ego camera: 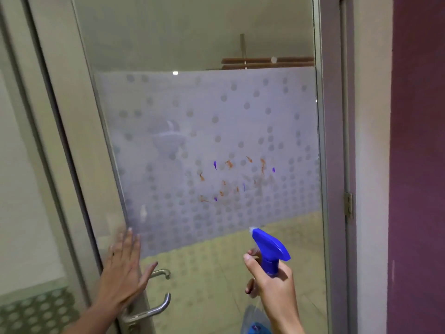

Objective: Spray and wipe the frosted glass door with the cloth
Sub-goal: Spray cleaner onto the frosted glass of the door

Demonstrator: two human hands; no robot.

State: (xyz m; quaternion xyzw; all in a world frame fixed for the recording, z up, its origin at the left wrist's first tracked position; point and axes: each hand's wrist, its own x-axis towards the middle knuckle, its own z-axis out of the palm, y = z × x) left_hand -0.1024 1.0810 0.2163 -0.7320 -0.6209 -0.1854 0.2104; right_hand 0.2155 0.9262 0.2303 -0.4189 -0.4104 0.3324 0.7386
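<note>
Early stage: right hand [272,283] grips the spray bottle [269,247], left hand [125,268] lies flat and empty on the door frame [79,141]; orange and purple marks [228,179] remain on the frosted glass [192,116], no cloth in view.

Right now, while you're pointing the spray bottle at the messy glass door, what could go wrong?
1. The nozzle of the spray bottle in the right hand sits below the orange and purple marks, so the spray might miss them.
2. The left hand is only pressed flat against the door's edge, above the handle; the glass door might swing.
3. No cloth is in view, so the wet colour could run down before it gets wiped.
</note>
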